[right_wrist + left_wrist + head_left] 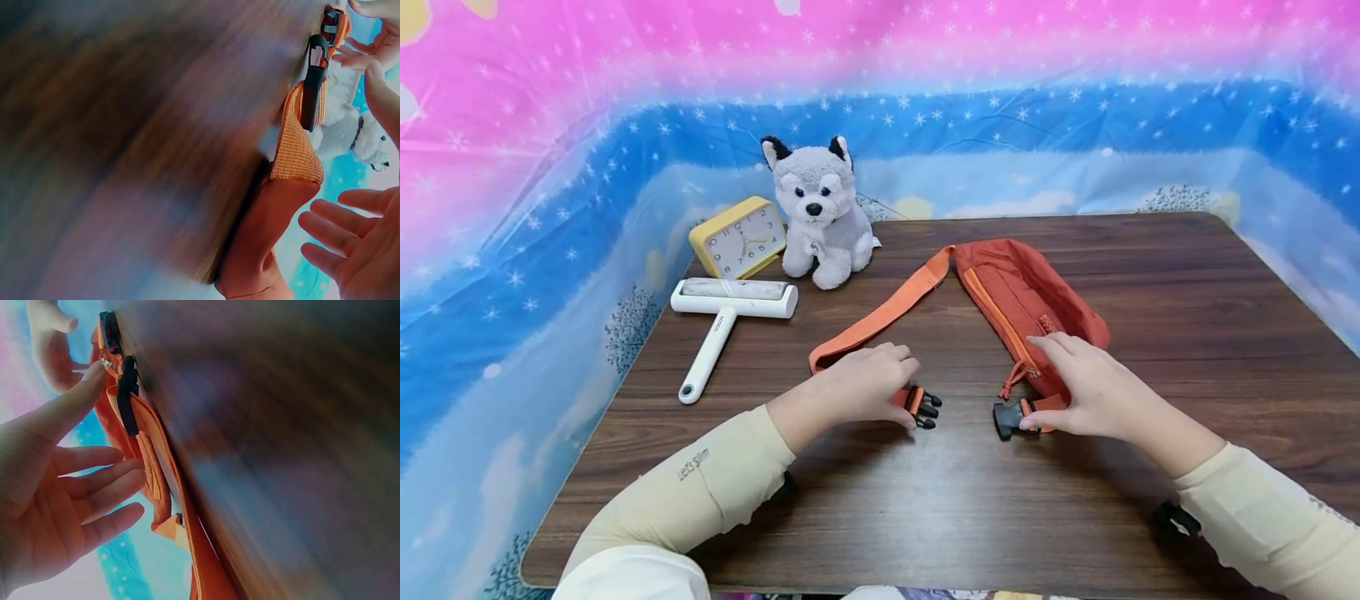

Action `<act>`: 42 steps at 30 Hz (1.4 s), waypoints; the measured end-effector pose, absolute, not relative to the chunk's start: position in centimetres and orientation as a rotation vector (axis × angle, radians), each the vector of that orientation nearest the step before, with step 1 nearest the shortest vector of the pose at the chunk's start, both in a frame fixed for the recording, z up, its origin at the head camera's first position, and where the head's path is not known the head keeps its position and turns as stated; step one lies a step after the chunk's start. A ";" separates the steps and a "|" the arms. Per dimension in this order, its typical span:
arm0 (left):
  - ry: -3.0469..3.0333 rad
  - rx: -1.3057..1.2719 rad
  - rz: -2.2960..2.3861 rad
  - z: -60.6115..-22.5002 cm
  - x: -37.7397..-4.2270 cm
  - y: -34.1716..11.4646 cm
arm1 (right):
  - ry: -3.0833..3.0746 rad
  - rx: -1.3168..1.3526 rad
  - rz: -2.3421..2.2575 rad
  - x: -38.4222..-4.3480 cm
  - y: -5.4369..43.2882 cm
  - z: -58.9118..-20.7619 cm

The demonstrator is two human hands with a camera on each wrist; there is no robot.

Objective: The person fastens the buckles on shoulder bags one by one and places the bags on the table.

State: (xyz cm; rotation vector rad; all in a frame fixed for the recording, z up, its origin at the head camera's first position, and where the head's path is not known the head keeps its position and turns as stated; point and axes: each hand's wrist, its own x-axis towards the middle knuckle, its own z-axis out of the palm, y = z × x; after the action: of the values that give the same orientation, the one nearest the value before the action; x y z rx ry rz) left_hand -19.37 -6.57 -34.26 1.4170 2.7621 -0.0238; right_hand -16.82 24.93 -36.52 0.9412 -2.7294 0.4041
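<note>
A rust-red waist bag (1030, 292) with an orange strap (880, 321) lies on the table, its buckle unfastened. My left hand (865, 383) hovers beside the black pronged buckle half (928, 408); in the left wrist view its thumb and fingers (103, 481) are spread apart around the strap end, gripping nothing. At the bag's near end is the black socket half (1004, 420), facing the prongs across a gap. My right hand (1097, 387) is over that end of the bag, and the right wrist view shows its fingers (337, 225) extended, apart from the buckle.
A wooden table (1210, 333) carries a white lint roller (730, 308) at the left. Behind it stand a yellow alarm clock (741, 237) and a grey plush husky (823, 217). Patterned fabric (962, 125) hangs around the table's back and sides.
</note>
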 end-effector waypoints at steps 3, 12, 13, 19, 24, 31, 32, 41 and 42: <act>2.751 1.395 -0.050 -34.3 -19.3 -6.4 | -2.739 0.986 0.425 -16.9 24.8 -36.6; 2.738 1.349 -0.062 -34.3 -19.1 -6.3 | -2.759 1.086 0.449 -17.0 24.5 -36.8; 2.736 1.351 -0.064 -34.3 -19.1 -6.3 | -2.756 1.099 0.451 -17.0 24.5 -36.8; 2.718 1.341 -0.114 -34.6 -19.1 -6.0 | -2.721 1.181 0.450 -17.1 24.4 -36.9; 2.688 1.300 -0.172 -34.7 -19.3 -5.6 | -2.677 1.287 0.472 -17.3 24.2 -37.0; 2.655 1.309 -0.143 -34.7 -19.6 -5.5 | -2.676 1.339 0.503 -17.5 23.9 -37.0; 2.650 1.317 -0.130 -34.7 -19.7 -5.5 | -2.683 1.338 0.500 -17.5 23.9 -37.0; 2.630 1.310 -0.083 -34.7 -19.6 -5.4 | -2.761 1.340 0.422 -17.3 23.7 -37.1; 2.629 1.307 -0.084 -34.7 -19.5 -5.4 | -2.768 1.341 0.407 -17.3 23.7 -37.1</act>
State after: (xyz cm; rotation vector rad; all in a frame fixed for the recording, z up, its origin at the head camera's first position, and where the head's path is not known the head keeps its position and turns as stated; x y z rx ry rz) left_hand -19.52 -5.40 -34.68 1.3066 2.6288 -0.0839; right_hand -17.32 23.70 -37.13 1.3411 -2.7679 0.4073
